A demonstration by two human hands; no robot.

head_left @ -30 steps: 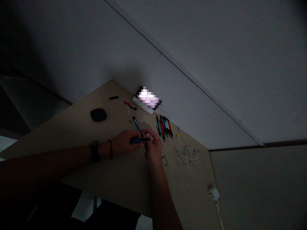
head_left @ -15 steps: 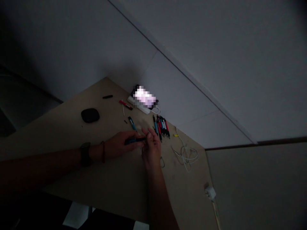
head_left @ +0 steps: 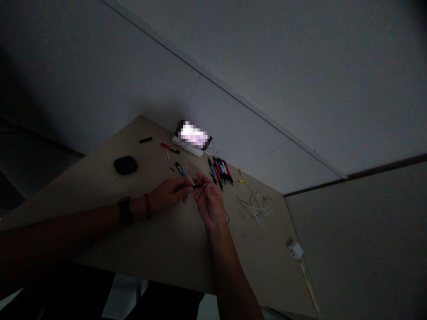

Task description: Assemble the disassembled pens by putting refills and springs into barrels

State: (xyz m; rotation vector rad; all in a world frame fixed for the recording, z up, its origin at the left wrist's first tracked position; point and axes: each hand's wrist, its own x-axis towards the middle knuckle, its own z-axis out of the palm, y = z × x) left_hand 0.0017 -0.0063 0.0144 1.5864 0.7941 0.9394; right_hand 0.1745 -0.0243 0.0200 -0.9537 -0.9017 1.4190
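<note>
Pen in left hand, right hand pinching

L hand & R hand were fingertip to fingertip, both pinched closed. L forearm stretched in from left; R forearm reached up from below, palm up.

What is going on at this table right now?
A person holds a thin dark pen over the table, the left hand at one end and the right hand at the other. A blue pen lies just behind the hands, a row of pens further back, and a white cable to the right.
</note>
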